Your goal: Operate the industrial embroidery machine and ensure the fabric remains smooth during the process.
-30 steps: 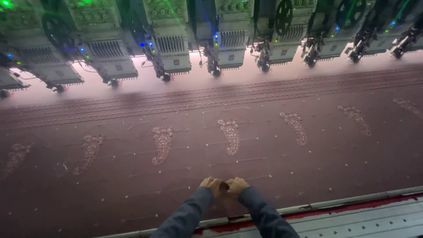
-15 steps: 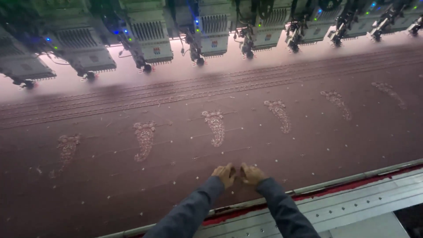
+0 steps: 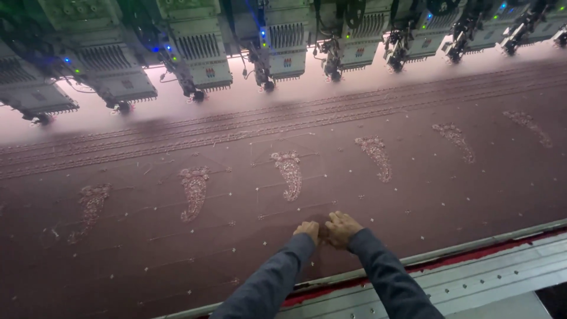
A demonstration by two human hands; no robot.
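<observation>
Where the maroon fabric (image 3: 177, 260) lies stretched flat across the machine bed, we rest both hands on it close to the near edge, the left hand (image 3: 308, 230) and right hand (image 3: 342, 227) touching each other, fingers curled down onto the cloth; whether they pinch a thread between them we cannot tell. The fabric's long axis runs left to right, parallel to the metal frame rail (image 3: 472, 272) just in front of us. Just beyond our hands sits an embroidered paisley motif (image 3: 289, 173), its length pointing away from us, one of a row. Past those, the embroidery heads (image 3: 283, 41) hang over stitched border lines.
</observation>
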